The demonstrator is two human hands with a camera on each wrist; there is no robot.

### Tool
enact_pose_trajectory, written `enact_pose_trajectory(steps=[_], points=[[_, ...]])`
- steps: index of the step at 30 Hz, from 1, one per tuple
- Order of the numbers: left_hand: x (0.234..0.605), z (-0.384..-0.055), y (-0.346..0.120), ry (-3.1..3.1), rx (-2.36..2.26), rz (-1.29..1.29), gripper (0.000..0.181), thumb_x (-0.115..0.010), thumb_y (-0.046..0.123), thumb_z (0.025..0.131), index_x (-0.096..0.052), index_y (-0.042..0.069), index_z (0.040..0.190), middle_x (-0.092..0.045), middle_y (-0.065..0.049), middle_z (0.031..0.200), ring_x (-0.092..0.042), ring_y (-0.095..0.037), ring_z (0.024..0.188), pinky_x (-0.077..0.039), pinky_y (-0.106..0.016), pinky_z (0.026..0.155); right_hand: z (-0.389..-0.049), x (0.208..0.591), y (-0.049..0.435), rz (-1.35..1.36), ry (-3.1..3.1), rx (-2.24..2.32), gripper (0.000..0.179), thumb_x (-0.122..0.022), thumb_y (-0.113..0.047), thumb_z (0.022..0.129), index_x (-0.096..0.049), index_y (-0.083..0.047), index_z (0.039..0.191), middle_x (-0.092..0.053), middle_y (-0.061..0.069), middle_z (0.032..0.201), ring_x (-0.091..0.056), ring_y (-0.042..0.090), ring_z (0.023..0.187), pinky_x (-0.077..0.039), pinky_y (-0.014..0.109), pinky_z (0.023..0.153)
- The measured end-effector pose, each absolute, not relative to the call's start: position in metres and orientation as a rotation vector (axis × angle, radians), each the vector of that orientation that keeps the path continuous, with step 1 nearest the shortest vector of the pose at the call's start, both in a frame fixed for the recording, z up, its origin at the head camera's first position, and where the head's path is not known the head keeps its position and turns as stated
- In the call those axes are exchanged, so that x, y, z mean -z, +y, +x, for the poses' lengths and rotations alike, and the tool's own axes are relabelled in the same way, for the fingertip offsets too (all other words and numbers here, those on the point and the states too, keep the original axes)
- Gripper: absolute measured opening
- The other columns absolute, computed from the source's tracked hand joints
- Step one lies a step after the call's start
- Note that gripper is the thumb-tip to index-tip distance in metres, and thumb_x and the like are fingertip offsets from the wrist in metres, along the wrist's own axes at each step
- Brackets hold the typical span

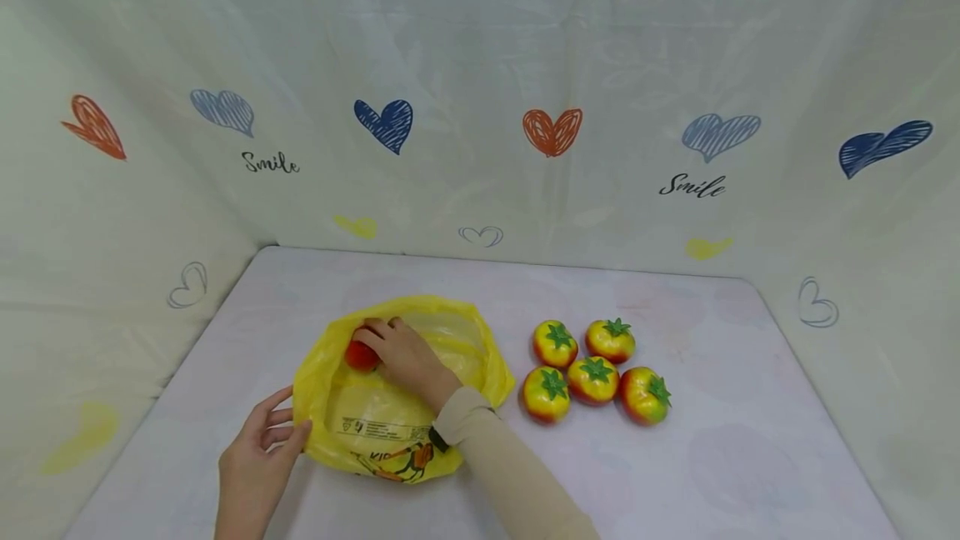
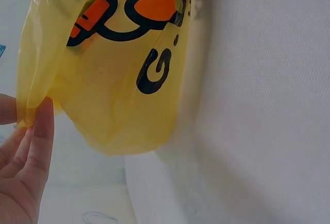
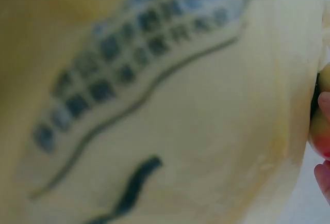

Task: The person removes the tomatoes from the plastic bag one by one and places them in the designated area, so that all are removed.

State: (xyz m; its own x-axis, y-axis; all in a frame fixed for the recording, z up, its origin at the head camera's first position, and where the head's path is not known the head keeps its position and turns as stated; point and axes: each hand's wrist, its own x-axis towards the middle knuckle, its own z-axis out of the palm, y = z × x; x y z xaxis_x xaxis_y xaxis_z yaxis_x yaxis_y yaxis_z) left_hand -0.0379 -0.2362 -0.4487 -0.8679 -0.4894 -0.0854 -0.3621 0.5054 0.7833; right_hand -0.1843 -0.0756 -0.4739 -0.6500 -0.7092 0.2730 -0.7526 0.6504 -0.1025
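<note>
A yellow plastic bag [image 1: 318, 394] with black and orange print lies with its mouth held wide. At its left edge my left hand [image 1: 258, 448] pinches the rim between thumb and fingers; the left wrist view shows the thin film [image 2: 118, 115] caught there. My right hand [image 1: 411, 361] reaches inside over the far left part, gripping a red tomato [image 1: 362, 357]. Seen from the right wrist, that tomato [image 3: 322, 136] shows red and yellowish skin and dark green at the frame's edge, with fingertips on it; the bag's printed wall fills most of this view.
Right of the bag several yellow-and-red tomatoes [image 1: 593, 380] with green leaf tops sit in a close group. They stand on a pale table [image 1: 720, 457]. A white curtain [image 1: 480, 40] printed with hearts hangs behind and along the sides.
</note>
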Motion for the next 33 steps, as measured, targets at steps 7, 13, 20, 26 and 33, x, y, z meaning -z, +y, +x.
enact_pose_trajectory(steps=[7, 13, 20, 26, 33], points=[[0.445, -0.037, -0.235, -2.603, 1.301, 0.729, 0.054, -0.07, 0.019, 0.083, -0.049, 0.018, 0.133, -0.06, -0.011, 0.109, -0.061, -0.005, 0.077, -0.057, -0.028, 0.056, -0.184, 0.473, -0.076, 1.172, -2.699, -0.313, 0.046, -0.065, -0.023, 0.087, -0.049, -0.024, 0.13, -0.05, -0.002, 0.132, -0.051, 0.016, 0.1, -0.046, 0.021, 0.091], [0.435, -0.034, -0.231, -2.598, 1.344, 0.696, 0.053, -0.069, 0.015, 0.084, -0.049, 0.015, 0.132, -0.061, -0.015, 0.111, -0.059, 0.0, 0.074, -0.053, -0.017, 0.057, -0.182, 0.467, -0.071, 1.136, -2.797, -0.452, 0.048, -0.066, -0.024, 0.085, -0.049, -0.024, 0.13, -0.051, -0.001, 0.13, -0.052, 0.017, 0.101, -0.048, 0.021, 0.091], [0.44, -0.036, -0.231, -2.641, 1.275, 0.74, 0.054, -0.068, 0.021, 0.085, -0.046, 0.019, 0.135, -0.06, -0.008, 0.111, -0.061, -0.006, 0.08, -0.058, -0.032, 0.06, -0.174, 0.453, -0.061, 1.065, -2.921, -0.583, 0.052, -0.07, -0.03, 0.082, -0.049, -0.022, 0.129, -0.053, -0.002, 0.118, -0.055, 0.012, 0.1, -0.047, 0.018, 0.092], [0.428, -0.033, -0.226, -2.633, 1.309, 0.735, 0.053, -0.067, 0.011, 0.085, -0.047, 0.015, 0.134, -0.059, -0.018, 0.115, -0.059, -0.004, 0.078, -0.054, -0.016, 0.059, -0.167, 0.444, -0.056, 0.975, -3.043, -0.599, 0.056, -0.072, -0.032, 0.08, -0.049, -0.021, 0.13, -0.054, -0.003, 0.111, -0.056, 0.007, 0.094, -0.049, 0.015, 0.086], [0.45, -0.036, -0.235, -2.596, 1.278, 0.701, 0.054, -0.071, 0.02, 0.082, -0.05, 0.019, 0.132, -0.061, -0.006, 0.106, -0.06, -0.003, 0.075, -0.056, -0.029, 0.055, -0.156, 0.436, -0.051, 0.848, -3.159, -0.655, 0.055, -0.072, -0.031, 0.08, -0.047, -0.02, 0.128, -0.055, 0.0, 0.111, -0.056, 0.01, 0.087, -0.051, 0.018, 0.078]])
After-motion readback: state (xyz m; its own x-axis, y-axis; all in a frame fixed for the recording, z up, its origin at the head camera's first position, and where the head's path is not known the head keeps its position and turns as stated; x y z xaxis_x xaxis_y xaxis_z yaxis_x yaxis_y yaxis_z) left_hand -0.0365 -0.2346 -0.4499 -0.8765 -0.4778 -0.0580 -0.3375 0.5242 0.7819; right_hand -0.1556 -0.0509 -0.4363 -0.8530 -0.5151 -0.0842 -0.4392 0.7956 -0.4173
